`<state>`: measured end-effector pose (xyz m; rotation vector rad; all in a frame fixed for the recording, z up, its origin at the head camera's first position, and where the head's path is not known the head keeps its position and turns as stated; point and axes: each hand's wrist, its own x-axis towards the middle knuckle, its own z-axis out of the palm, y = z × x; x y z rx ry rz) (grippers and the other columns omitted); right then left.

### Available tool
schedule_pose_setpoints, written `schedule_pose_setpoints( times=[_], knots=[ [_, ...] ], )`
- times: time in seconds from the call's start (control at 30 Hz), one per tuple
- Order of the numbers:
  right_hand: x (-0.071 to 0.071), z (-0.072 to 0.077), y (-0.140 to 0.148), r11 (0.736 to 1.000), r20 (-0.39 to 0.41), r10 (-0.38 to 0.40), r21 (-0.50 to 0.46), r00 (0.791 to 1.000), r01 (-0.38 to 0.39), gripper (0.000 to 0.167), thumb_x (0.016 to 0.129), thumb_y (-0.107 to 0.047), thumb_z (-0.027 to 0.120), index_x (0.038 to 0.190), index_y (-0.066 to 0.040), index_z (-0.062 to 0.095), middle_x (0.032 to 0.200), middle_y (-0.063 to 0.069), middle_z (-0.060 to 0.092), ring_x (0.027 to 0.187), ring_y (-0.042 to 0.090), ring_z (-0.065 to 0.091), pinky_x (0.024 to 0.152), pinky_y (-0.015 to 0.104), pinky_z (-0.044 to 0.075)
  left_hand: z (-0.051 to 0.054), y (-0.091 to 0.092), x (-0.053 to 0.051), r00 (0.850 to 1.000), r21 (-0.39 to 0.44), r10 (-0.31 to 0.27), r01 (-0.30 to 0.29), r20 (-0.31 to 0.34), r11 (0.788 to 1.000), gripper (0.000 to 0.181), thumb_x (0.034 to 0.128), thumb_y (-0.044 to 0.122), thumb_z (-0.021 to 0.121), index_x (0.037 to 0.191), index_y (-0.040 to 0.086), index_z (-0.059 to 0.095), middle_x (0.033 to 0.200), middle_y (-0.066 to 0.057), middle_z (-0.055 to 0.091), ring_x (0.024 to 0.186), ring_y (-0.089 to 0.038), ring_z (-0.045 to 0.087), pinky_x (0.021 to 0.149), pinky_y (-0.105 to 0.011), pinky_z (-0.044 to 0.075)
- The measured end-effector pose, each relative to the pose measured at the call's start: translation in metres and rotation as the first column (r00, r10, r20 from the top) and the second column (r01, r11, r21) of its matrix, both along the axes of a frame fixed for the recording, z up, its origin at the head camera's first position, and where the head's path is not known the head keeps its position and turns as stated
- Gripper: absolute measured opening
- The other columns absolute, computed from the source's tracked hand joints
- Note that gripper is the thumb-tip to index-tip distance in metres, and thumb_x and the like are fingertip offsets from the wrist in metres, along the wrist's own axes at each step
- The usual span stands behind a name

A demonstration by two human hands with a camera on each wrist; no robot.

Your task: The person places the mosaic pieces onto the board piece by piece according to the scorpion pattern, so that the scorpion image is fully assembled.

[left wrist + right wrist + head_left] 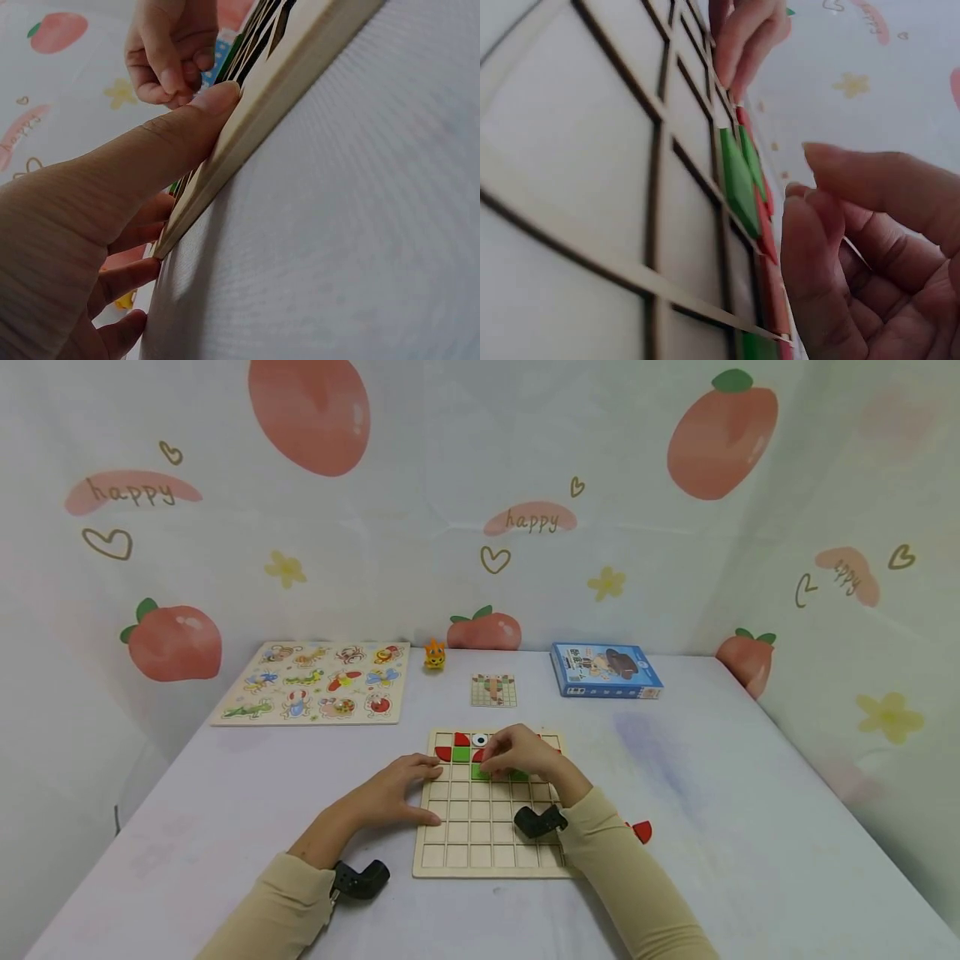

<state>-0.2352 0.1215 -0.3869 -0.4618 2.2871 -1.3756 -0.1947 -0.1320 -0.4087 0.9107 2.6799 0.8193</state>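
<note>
A wooden grid board lies flat on the table. Its upper rows carry red quarter-round pieces, green square pieces and a white eye piece. My left hand rests at the board's left side, its thumb touching the edge and the other fingers spread farther along. Over the upper rows is my right hand, fingers bent near a green square. The right wrist view reveals no piece between its thumb and index finger. That hand hides part of the upper rows.
Beyond the board lies a small pattern card. A blue box stands back right, an insect picture board back left, and an orange toy figure between them. Red pieces lie beside my right forearm, partly covered.
</note>
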Motion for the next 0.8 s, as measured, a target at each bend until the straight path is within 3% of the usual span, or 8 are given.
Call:
schedule_pose_setpoints(
  times=[0.33,0.8],
  knots=[
    [0.0,0.01,0.02,0.996,0.029,0.034,-0.08,0.999,-0.032,0.017,0.084,-0.013,0.068,0.091,0.002,0.066,0.079,0.0,0.066,0.069,0.017,0.064,0.071,0.036,0.057,0.002,0.001,0.001,1.0,0.001,-0.006,0.006,-0.005,1.0,0.08,0.0706,0.047,0.077,0.131,0.002,0.052,0.139,-0.013,0.046,0.132,-0.033,0.038,0.108,-0.05,0.033],
    [0.01,0.027,0.06,0.998,-0.007,0.033,-0.051,0.999,-0.033,0.027,0.085,-0.018,0.068,0.1,0.004,0.065,0.085,-0.001,0.068,0.081,0.03,0.064,0.077,0.043,0.055,0.001,0.001,0.0,1.0,-0.007,0.005,-0.005,0.0,1.0,0.08,0.07,0.047,0.077,0.132,0.003,0.052,0.14,-0.012,0.045,0.133,-0.033,0.037,0.109,-0.05,0.033]
  ],
)
